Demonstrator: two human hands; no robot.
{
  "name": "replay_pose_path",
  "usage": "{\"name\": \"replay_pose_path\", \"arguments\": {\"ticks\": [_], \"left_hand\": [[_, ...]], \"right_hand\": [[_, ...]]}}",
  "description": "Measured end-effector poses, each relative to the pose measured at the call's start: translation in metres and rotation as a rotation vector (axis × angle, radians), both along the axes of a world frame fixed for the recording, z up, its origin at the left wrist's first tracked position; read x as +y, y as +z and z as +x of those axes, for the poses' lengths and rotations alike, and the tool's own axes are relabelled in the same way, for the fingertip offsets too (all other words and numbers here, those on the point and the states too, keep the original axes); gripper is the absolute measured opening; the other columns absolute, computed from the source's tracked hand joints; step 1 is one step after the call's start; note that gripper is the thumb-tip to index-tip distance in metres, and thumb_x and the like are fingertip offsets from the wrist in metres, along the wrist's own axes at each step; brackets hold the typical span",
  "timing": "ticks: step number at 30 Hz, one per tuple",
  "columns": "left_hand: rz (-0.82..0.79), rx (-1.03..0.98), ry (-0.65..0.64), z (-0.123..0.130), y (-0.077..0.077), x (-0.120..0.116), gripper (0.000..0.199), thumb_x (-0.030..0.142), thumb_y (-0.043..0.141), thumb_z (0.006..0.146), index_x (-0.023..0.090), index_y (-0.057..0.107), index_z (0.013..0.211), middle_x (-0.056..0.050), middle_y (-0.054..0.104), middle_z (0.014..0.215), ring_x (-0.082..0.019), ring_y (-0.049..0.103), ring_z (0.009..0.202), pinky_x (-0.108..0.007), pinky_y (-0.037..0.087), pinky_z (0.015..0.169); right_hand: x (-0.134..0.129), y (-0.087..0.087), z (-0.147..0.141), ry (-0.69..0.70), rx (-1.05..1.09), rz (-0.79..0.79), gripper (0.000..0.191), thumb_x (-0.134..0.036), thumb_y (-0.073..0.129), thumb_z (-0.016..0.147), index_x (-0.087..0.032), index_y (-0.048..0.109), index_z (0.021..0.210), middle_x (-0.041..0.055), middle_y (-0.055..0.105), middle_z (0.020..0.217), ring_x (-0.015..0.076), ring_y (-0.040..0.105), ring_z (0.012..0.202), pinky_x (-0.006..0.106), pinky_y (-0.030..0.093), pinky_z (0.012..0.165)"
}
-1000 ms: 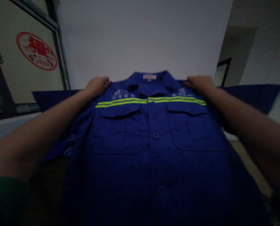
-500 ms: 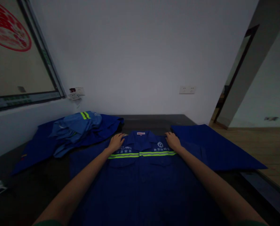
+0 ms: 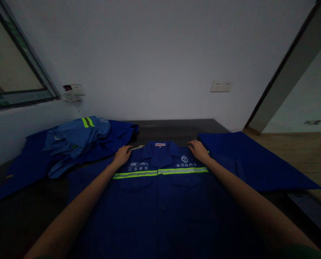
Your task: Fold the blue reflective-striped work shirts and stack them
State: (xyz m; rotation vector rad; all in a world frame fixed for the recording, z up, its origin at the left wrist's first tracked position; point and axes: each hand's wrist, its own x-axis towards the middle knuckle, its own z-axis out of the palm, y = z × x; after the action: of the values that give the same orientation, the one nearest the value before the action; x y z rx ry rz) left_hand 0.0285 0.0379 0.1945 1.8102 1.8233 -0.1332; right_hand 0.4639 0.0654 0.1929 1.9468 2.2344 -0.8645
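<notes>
A dark blue work jacket (image 3: pixel 160 194) lies front side up, its collar at the far end, with a yellow-green reflective stripe and white lettering across the chest. My left hand (image 3: pixel 122 155) rests on its left shoulder, fingers extended and slightly bent over the cloth. On the right shoulder lies my right hand (image 3: pixel 199 150), its fingers spread toward the collar. Both palms face down on the fabric. The jacket's lower part fades into shadow.
Crumpled light blue clothing (image 3: pixel 76 135) lies on darker blue cloth (image 3: pixel 25 162) at the left. A flat blue piece (image 3: pixel 254 162) lies at the right. Behind the dark table (image 3: pixel 176 126) stands a wall with sockets (image 3: pixel 221 86).
My left hand has moved outward from the collar, along the shoulder. The camera view has tilted and come closer, so the jacket looks larger. My right hand stays at the right shoulder.
</notes>
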Motion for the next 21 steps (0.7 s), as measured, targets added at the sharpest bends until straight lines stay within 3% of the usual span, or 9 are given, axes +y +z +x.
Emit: {"name": "replay_pose_path", "arguments": {"ticks": [5, 11, 17, 21], "left_hand": [[-0.024, 0.036, 0.017, -0.001, -0.002, 0.010, 0.028, 0.030, 0.048, 0.088, 0.021, 0.067, 0.106, -0.008, 0.068, 0.109, -0.025, 0.060, 0.106, -0.037, 0.046, 0.094], [-0.033, 0.042, 0.048, 0.006, -0.003, 0.011, 0.018, 0.031, 0.052, 0.088, 0.020, 0.065, 0.095, -0.006, 0.068, 0.099, -0.023, 0.062, 0.096, -0.033, 0.047, 0.084], [-0.006, 0.024, 0.040, 0.008, -0.002, 0.012, 0.020, 0.028, 0.042, 0.094, 0.021, 0.059, 0.101, -0.007, 0.066, 0.104, -0.022, 0.060, 0.102, -0.033, 0.045, 0.085], [-0.011, 0.012, 0.054, 0.010, -0.002, 0.015, 0.022, 0.029, 0.042, 0.095, 0.021, 0.058, 0.108, -0.006, 0.068, 0.106, -0.020, 0.062, 0.100, -0.031, 0.045, 0.084]], "right_hand": [[0.020, -0.019, -0.037, -0.015, 0.049, -0.081, 0.017, -0.019, 0.062, 0.084, -0.019, 0.071, 0.097, 0.0062, 0.069, 0.101, 0.0177, 0.062, 0.096, 0.025, 0.045, 0.085], [0.020, -0.043, -0.046, -0.051, 0.022, -0.098, 0.013, -0.025, 0.062, 0.084, -0.017, 0.070, 0.091, 0.0070, 0.067, 0.097, 0.0171, 0.060, 0.091, 0.025, 0.044, 0.079], [0.020, -0.047, -0.047, -0.110, -0.026, -0.089, 0.020, -0.025, 0.049, 0.093, -0.015, 0.066, 0.096, 0.0106, 0.067, 0.100, 0.0204, 0.059, 0.096, 0.028, 0.042, 0.079], [0.021, -0.042, -0.049, -0.049, 0.012, -0.100, 0.015, -0.024, 0.056, 0.088, -0.019, 0.067, 0.097, 0.0077, 0.065, 0.105, 0.0202, 0.056, 0.101, 0.028, 0.041, 0.080]]}}
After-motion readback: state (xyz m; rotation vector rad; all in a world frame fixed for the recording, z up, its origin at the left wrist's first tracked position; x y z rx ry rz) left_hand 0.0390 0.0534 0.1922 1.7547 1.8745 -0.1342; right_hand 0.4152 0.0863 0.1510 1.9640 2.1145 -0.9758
